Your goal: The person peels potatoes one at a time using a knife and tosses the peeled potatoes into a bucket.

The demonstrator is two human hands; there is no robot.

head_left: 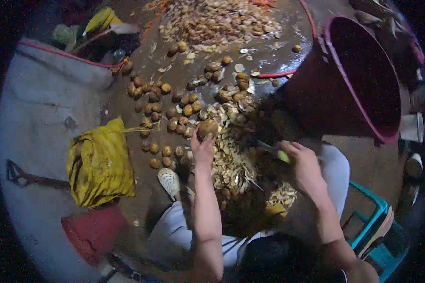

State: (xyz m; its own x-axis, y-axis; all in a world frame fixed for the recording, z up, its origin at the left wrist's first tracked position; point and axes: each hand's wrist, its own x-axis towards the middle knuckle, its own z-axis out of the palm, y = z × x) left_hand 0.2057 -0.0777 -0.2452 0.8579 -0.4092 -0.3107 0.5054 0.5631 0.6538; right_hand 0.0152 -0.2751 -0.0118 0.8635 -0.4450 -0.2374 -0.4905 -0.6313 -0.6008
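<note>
A round brown tuber [208, 129] is held in my left hand [203, 147], whose fingers wrap its lower side. My right hand [297, 160] is closed around the green handle [283, 156] of a knife; its dark blade points left and is hard to make out. Below and between the hands lies a heap of pale cut slices and peelings [229, 160]. More whole brown tubers [187, 110] are scattered on the wet floor left of and beyond my left hand.
A large dark red tub [311, 89] stands at the right. Farther off is a big pile of peelings [217, 21]. A yellow sack [101, 162] and a red bucket [94, 233] are at the left. A teal stool [380, 207] is at the lower right.
</note>
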